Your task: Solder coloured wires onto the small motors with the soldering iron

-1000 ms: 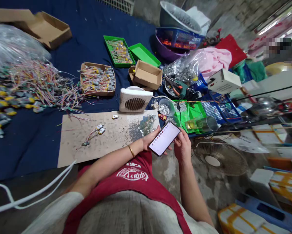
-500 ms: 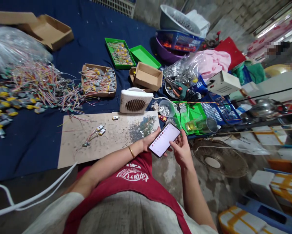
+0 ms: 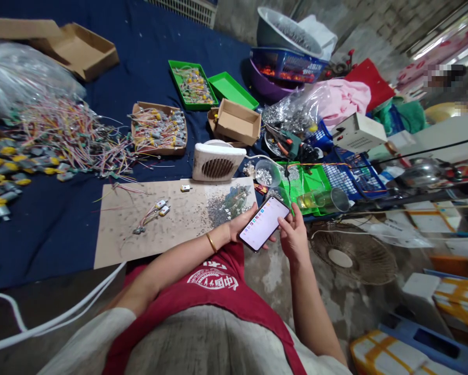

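Note:
A smartphone (image 3: 264,224) with a bright white screen and a row of small coloured icons rests tilted in my left hand (image 3: 238,226). The fingers of that hand pass beneath the phone and partly show past its lower right edge. My right hand (image 3: 294,237) is at the phone's right side, thumb by the screen's edge and index finger raised apart. On the cardboard sheet (image 3: 124,224) to the left lie two small wired motors (image 3: 162,207) and a single loose motor (image 3: 185,188). Small metal bits (image 3: 228,205) are scattered near my left hand.
A white fan-like box (image 3: 219,161) stands behind the cardboard. Wired motors fill a carton (image 3: 159,130) and a green tray (image 3: 192,86); a large wire heap (image 3: 73,135) lies left. Green baskets (image 3: 306,185) sit right, above a floor fan (image 3: 353,255). White cables (image 3: 62,315) cross lower left.
My right thumb has shifted from over the screen toward the phone's right edge. The icons on the screen have changed. My left hand keeps the phone in nearly the same place.

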`<action>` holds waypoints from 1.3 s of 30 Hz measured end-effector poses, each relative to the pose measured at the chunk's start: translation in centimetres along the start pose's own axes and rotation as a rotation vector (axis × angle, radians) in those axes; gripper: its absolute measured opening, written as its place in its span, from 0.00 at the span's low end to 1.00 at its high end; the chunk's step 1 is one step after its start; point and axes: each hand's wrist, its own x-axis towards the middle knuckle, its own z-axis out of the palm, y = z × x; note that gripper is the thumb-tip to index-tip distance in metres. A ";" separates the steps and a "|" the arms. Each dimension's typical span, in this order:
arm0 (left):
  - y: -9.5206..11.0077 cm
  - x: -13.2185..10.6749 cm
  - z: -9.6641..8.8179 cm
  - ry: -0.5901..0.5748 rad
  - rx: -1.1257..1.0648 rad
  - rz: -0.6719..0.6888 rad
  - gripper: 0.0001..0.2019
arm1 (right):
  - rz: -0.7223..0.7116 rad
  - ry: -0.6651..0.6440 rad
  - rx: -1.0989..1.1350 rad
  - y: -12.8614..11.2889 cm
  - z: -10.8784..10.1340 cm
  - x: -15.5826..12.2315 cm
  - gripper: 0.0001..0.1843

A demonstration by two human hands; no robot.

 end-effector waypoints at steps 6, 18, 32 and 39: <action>0.0 0.0 0.1 -0.008 -0.016 0.000 0.39 | 0.032 0.038 0.028 -0.2 0.3 0.1 0.57; -0.1 0.1 -0.3 -0.018 0.011 0.001 0.40 | 0.021 0.029 0.022 -0.3 0.1 0.5 0.58; -0.3 0.2 -0.5 -0.002 0.032 0.026 0.40 | 0.069 0.028 -0.006 -1.5 0.9 1.7 0.52; -0.3 0.2 -0.4 -0.054 0.064 0.031 0.39 | 0.092 0.010 -0.045 -1.5 1.0 1.8 0.50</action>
